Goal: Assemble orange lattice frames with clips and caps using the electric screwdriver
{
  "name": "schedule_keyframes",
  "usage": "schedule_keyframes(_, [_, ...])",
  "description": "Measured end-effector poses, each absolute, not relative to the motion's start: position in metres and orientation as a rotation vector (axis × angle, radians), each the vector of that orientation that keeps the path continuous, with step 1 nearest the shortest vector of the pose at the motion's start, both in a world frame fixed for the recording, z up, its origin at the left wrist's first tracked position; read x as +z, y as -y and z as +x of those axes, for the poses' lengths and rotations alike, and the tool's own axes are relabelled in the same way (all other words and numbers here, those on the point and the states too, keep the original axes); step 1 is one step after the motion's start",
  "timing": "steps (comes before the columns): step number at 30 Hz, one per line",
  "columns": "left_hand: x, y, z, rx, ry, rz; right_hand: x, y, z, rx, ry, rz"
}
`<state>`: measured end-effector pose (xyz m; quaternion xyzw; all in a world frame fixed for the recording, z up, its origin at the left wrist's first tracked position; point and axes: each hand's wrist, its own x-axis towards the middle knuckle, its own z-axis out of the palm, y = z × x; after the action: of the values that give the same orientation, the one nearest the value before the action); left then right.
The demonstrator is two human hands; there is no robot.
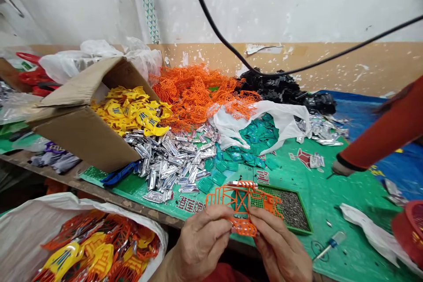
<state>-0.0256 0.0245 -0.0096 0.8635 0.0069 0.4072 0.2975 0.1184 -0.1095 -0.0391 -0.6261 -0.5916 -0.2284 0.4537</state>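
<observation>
Between my two hands is an orange plastic lattice frame [243,205], held upright over the table's front edge. My left hand [206,240] is closed on its left lower side, thumb and fingers pinching it. On the other side my right hand [279,242] grips the lower right part. A silvery strip shows along the frame's top edge. Behind the frame stands a green tray [306,224] filled with many small dark metal pieces that look like screws. Loose teal translucent pieces [218,178] and silvery flat parts [165,176] lie just beyond my hands.
A tilted cardboard box [79,136] spills yellow parts [132,110]. Orange frames [194,92] and black parts [280,90] are heaped behind. A white sack [161,233] holds orange-yellow assemblies. An orange-red tool with a metal tip [373,136] hangs right, above a small screwdriver [330,244].
</observation>
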Motion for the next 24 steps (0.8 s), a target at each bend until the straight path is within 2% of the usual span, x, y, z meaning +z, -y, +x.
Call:
schedule_keyframes(17, [-0.007,-0.020,-0.027,1.122,-0.089,2.383,-0.031,0.108,0.117,-0.523,1.465,-1.582])
schedule_keyframes(21, [-0.008,-0.016,-0.023,0.898,-0.205,2.484,-0.032,0.105,0.120,-0.594,1.513,-1.555])
schedule_keyframes(24, [0.001,-0.015,-0.025,0.657,-0.246,2.565,-0.029,0.103,0.119,-0.469,1.546,-1.521])
